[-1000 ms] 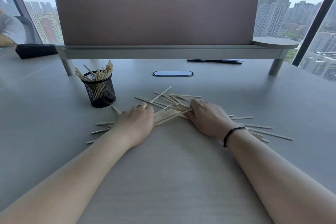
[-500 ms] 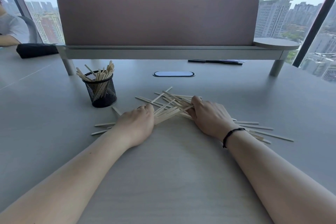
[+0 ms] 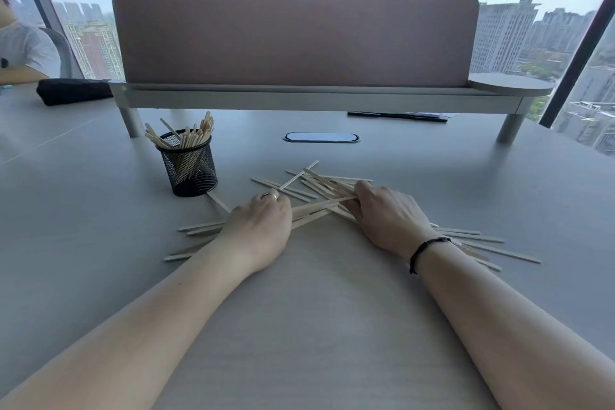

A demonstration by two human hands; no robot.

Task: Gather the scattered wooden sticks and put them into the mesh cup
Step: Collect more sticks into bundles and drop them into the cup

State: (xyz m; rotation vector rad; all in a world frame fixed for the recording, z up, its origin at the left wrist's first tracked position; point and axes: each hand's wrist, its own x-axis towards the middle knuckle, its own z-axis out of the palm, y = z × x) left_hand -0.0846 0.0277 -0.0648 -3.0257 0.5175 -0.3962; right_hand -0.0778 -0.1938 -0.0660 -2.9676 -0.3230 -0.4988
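Both hands are laid palm-down on the sticks [image 3: 319, 190] at table [image 3: 100, 243] centre. The left hand [image 3: 258, 230] is curled over a bundle; the right hand [image 3: 387, 216] has fingers closed around crossing sticks. How firmly either grips cannot be told. More sticks are fanned out left and right under the wrists. The cup [image 3: 189, 163], partly filled with upright sticks, is stood just far-left of the left hand.
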